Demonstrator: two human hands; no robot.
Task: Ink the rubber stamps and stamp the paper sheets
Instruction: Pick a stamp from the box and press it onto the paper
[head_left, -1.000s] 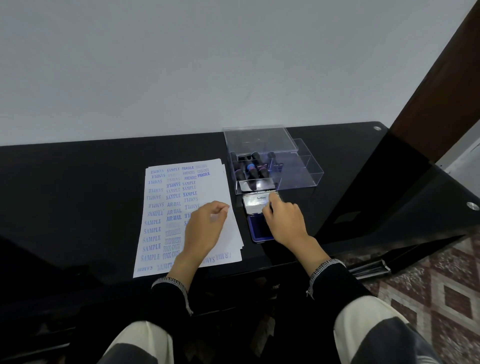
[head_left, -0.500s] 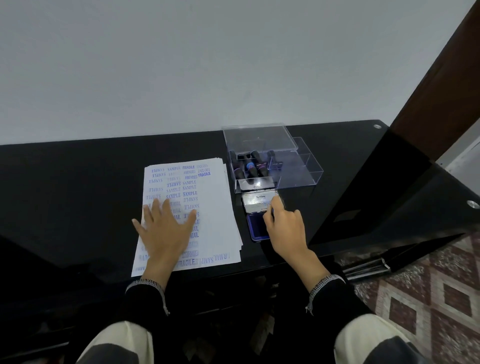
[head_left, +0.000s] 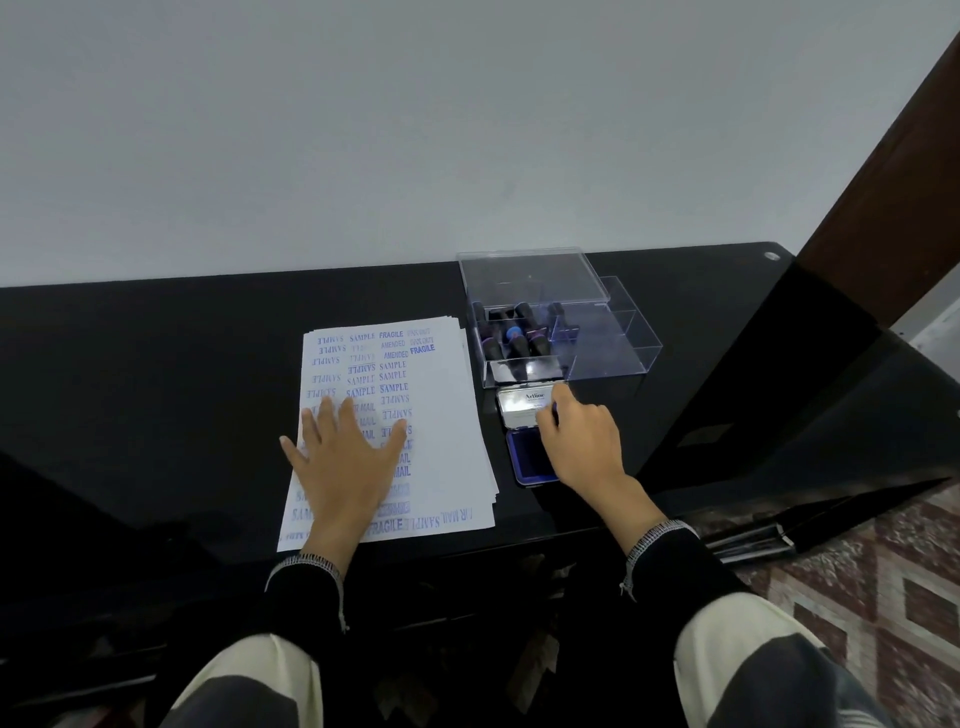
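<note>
A stack of white paper sheets (head_left: 441, 415), covered in blue SAMPLE, FRAGILE and AIR MAIL prints, lies on the black table (head_left: 156, 364). My left hand (head_left: 345, 457) presses flat on the sheets with its fingers spread. To the right sits an open blue ink pad (head_left: 524, 457) with its silver lid (head_left: 522, 408) folded back. My right hand (head_left: 582, 441) hovers over the pad, its fingers curled round a small dark stamp (head_left: 554, 408) at the pad's far edge. The hand hides most of the stamp. Several more stamps (head_left: 514, 338) lie in a clear box.
The clear plastic box (head_left: 613, 338) with dividers and a raised lid stands behind the ink pad. The table's front edge runs just below the sheets. A dark wooden frame (head_left: 883, 182) rises at the right, over patterned floor tiles (head_left: 883, 571).
My left hand went from curled near the sheets' right edge to flat and spread on their left part. My right hand stayed over the ink pad.
</note>
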